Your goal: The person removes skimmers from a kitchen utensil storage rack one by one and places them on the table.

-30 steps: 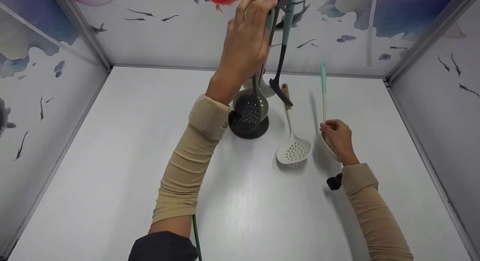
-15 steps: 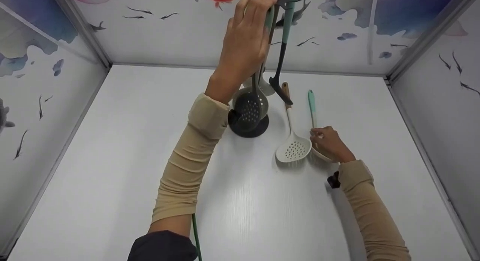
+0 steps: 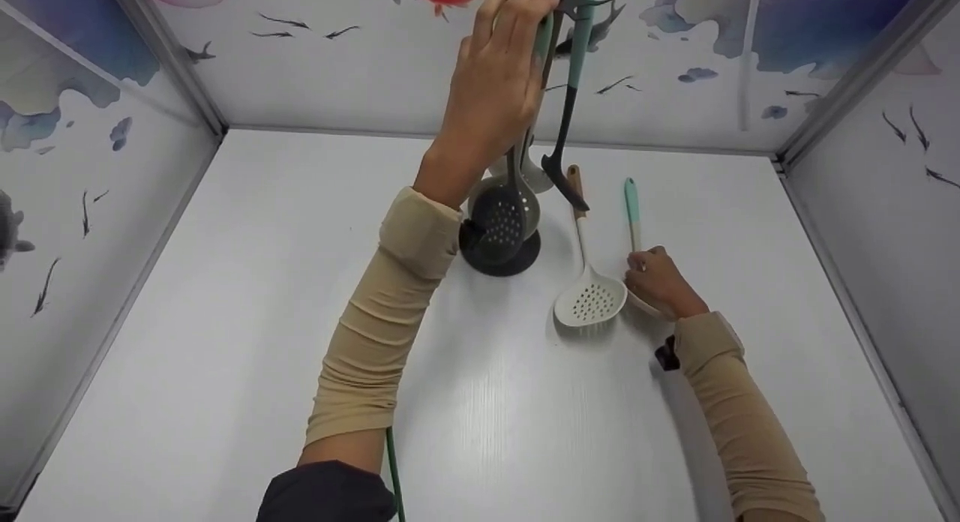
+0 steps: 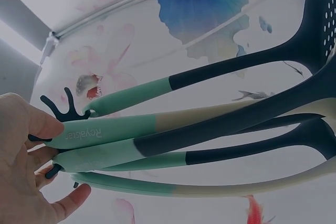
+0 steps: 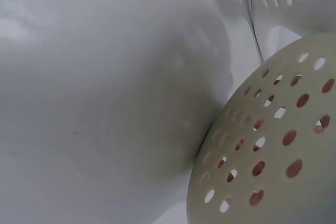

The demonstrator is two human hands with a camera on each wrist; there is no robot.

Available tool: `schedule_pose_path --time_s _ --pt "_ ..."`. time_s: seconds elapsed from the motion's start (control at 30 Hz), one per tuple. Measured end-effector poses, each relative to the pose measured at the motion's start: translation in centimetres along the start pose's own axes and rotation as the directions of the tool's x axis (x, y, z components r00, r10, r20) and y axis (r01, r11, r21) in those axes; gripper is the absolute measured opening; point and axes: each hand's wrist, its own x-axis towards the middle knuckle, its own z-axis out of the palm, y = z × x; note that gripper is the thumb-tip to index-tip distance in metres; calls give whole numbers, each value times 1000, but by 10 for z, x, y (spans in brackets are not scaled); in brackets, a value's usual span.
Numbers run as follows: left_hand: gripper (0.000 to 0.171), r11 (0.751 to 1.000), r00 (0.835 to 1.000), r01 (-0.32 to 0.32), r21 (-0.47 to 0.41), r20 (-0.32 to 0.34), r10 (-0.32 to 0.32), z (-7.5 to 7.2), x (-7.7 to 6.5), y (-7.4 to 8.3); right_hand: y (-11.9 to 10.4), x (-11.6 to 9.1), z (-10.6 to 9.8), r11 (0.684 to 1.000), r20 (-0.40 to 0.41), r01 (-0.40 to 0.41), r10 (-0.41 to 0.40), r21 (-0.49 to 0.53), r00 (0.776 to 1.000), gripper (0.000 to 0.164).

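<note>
In the head view, my left hand (image 3: pixel 495 87) grips the top of a dark utensil stand (image 3: pixel 531 258). The left wrist view shows its fingers around the dark hooks (image 4: pixel 65 106), where several mint-handled utensils (image 4: pixel 115 148) hang, some black and some beige. My right hand (image 3: pixel 660 282) holds a beige slotted skimmer with a mint handle (image 3: pixel 631 199) near its neck, low over the white table. Its perforated head (image 5: pixel 315 192) fills the right side of the right wrist view, and fingers show through the holes. In the head view, my hand hides most of that head.
A white slotted skimmer with a wooden handle (image 3: pixel 591 301) lies on the white table (image 3: pixel 480 417), just left of the right hand. A black slotted skimmer (image 3: pixel 499 218) hangs low over the stand's base. Printed panels (image 3: pixel 337 79) wall in the table.
My right hand has moved left and brought the mint-handled skimmer down beside the white one, its handle tip lower. It barely moves in the last half second. The left hand stays put.
</note>
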Motion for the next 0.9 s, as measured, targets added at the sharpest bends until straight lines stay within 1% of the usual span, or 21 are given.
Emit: schedule_pose_path --time_s 0.1,0.23,0.33,0.4,0.47,0.53,0.63,0.77,0.83,0.9 --pt "43 1000 1000 -3 -1 -7 3 0 0 0 2 1 -3 1000 5 16 -16 -21 1000 20" --pt "42 1000 1000 -12 -15 -25 11 0 0 0 2 2 -5 997 -15 53 -54 -53 998 19" --pt "43 1000 1000 -13 -19 -20 12 0 0 0 2 1 -6 998 -3 31 -31 -52 1000 21" --pt "43 1000 1000 -8 -11 -12 8 0 0 0 3 0 -7 998 23 9 -8 -57 1000 24" --pt "43 1000 1000 -5 -4 -6 5 -1 0 0 2 -1 -8 997 44 1 3 -82 999 26" --pt "43 1000 1000 -6 -3 -7 6 -1 1 1 1 -1 -9 994 57 8 -2 -113 998 29" --pt "43 1000 1000 -4 0 -6 4 -2 1 1 -4 -2 -13 990 69 14 -4 -140 998 39" --pt "43 1000 1000 -1 5 -2 1 -2 1 1 -15 -2 -22 995 71 -6 14 -103 997 51" --pt "43 1000 1000 -3 3 -4 3 -1 1 1 -24 -2 -27 997 44 -3 6 -76 999 52" --pt "43 1000 1000 -6 -2 -9 6 0 0 0 -36 -2 -32 999 -3 24 -24 -46 1000 53"
